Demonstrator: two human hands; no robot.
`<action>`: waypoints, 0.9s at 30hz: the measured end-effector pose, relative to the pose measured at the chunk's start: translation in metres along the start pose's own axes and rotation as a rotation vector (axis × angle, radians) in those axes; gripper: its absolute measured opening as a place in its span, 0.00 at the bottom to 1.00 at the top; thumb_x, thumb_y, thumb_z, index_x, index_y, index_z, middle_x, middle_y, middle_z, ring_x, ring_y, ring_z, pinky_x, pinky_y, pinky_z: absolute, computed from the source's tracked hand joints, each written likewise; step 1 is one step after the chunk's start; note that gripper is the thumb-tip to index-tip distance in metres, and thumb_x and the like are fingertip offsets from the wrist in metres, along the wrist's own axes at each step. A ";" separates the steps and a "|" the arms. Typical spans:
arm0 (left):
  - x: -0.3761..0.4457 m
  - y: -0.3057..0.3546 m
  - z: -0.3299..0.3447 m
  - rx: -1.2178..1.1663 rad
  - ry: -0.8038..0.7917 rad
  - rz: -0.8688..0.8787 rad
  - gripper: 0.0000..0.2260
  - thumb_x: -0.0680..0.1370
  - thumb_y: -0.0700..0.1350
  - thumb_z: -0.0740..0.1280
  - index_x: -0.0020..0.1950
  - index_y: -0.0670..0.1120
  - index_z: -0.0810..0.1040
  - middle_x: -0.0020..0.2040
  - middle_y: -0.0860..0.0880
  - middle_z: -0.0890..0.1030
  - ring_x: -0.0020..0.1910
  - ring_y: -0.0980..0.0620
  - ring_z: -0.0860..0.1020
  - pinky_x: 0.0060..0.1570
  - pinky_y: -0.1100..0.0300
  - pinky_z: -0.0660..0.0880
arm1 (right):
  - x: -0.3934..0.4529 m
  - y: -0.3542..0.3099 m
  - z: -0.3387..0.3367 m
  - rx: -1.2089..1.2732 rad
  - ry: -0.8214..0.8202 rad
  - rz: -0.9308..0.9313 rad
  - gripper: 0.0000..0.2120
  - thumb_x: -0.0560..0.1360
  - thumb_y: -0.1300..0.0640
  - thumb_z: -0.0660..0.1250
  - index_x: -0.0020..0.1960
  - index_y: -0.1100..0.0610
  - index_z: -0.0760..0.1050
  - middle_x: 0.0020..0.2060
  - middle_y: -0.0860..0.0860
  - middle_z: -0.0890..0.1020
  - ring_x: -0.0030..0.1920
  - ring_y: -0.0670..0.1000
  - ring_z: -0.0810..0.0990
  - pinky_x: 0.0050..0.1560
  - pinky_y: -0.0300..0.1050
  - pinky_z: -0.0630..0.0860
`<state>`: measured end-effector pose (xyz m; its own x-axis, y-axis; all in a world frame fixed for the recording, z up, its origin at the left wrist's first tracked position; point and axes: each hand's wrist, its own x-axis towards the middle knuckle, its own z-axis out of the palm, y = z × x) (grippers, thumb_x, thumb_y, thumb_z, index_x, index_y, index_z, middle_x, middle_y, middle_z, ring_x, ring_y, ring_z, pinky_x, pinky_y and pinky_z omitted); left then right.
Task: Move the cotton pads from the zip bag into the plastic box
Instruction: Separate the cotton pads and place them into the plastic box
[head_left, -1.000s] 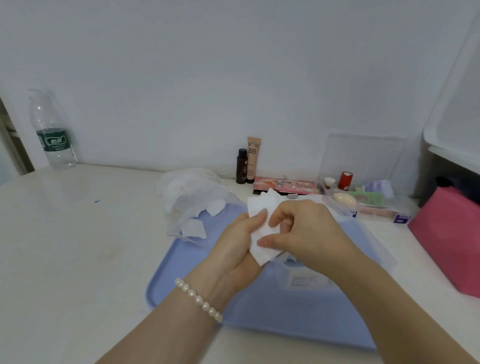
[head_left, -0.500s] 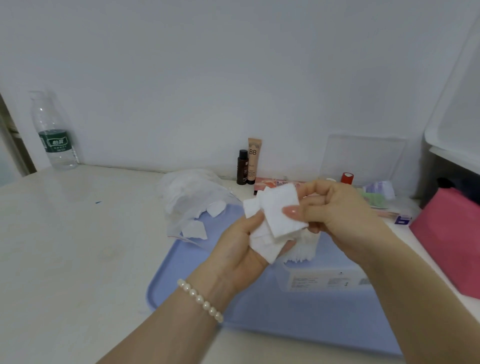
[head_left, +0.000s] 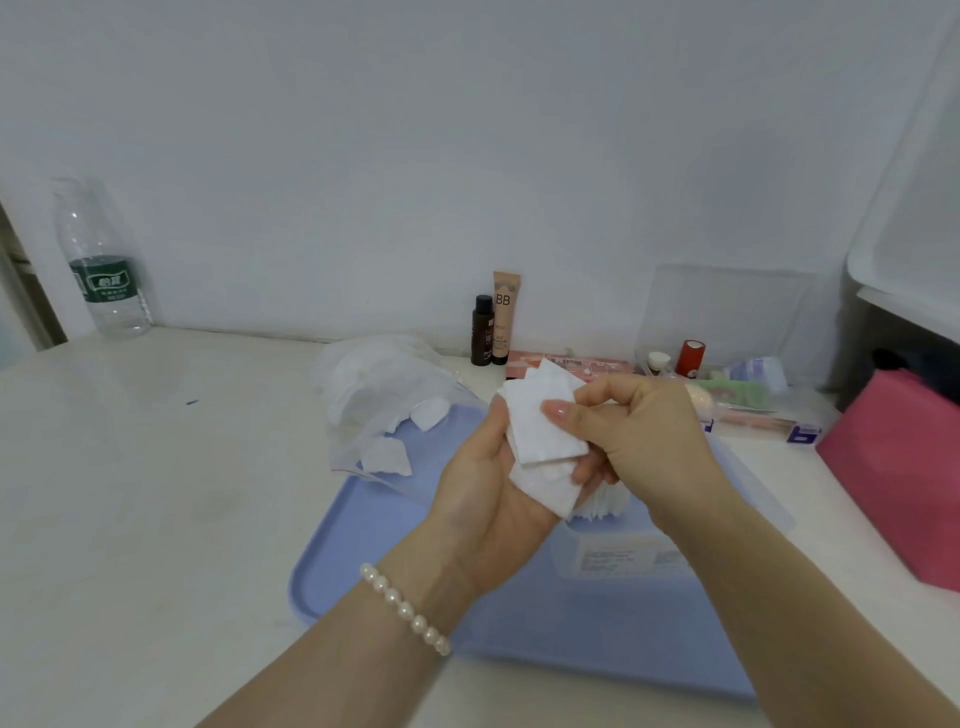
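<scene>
Two bare hands meet above a pale blue plastic tray (head_left: 363, 582) on a cream worktop (head_left: 156, 493). The left hand (head_left: 488, 499), one pearl bracelet (head_left: 405, 608) at its wrist, cups a small fanned stack of square white cotton pads (head_left: 545, 483); the exact count cannot be told. The right hand (head_left: 639, 436) pinches the top white cotton pad (head_left: 540, 431) between thumb and curled fingers. Beneath the hands, on the tray, stands one clear plastic box (head_left: 623, 556) with pads already inside. To the left, at the tray's far edge, lies one crumpled clear zip bag (head_left: 384, 395) with several pads inside. Far along the wall stand one small dark bottle (head_left: 482, 330) and one beige tube marked BB (head_left: 506, 317), touching. At far left stands one clear water bottle with a green label (head_left: 101, 260). At right sits one pink box (head_left: 898, 473)
</scene>
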<state>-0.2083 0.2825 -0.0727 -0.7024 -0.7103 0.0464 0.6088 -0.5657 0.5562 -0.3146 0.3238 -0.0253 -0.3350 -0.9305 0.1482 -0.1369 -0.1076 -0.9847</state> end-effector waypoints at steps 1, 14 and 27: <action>0.000 0.000 0.000 0.008 -0.005 0.001 0.29 0.80 0.58 0.49 0.59 0.39 0.79 0.48 0.40 0.80 0.34 0.47 0.72 0.53 0.51 0.70 | 0.000 0.001 0.000 -0.011 0.002 -0.002 0.07 0.70 0.64 0.72 0.37 0.63 0.75 0.16 0.50 0.73 0.15 0.46 0.70 0.17 0.29 0.63; -0.005 -0.002 0.001 0.151 0.011 0.036 0.21 0.78 0.47 0.54 0.69 0.39 0.68 0.63 0.37 0.77 0.63 0.41 0.75 0.62 0.47 0.71 | 0.003 0.011 0.003 -0.337 0.097 -0.151 0.13 0.67 0.54 0.75 0.41 0.50 0.70 0.25 0.52 0.74 0.27 0.51 0.74 0.31 0.50 0.76; -0.007 0.007 0.000 0.075 0.000 -0.012 0.32 0.73 0.63 0.54 0.60 0.40 0.79 0.59 0.38 0.79 0.56 0.42 0.79 0.59 0.49 0.73 | -0.003 -0.003 0.002 -0.267 -0.027 -0.134 0.11 0.66 0.62 0.76 0.34 0.59 0.73 0.27 0.50 0.77 0.24 0.47 0.75 0.25 0.41 0.74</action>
<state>-0.1984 0.2833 -0.0692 -0.7099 -0.7032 0.0394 0.5708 -0.5416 0.6171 -0.3114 0.3264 -0.0234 -0.2727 -0.9237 0.2689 -0.4196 -0.1373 -0.8972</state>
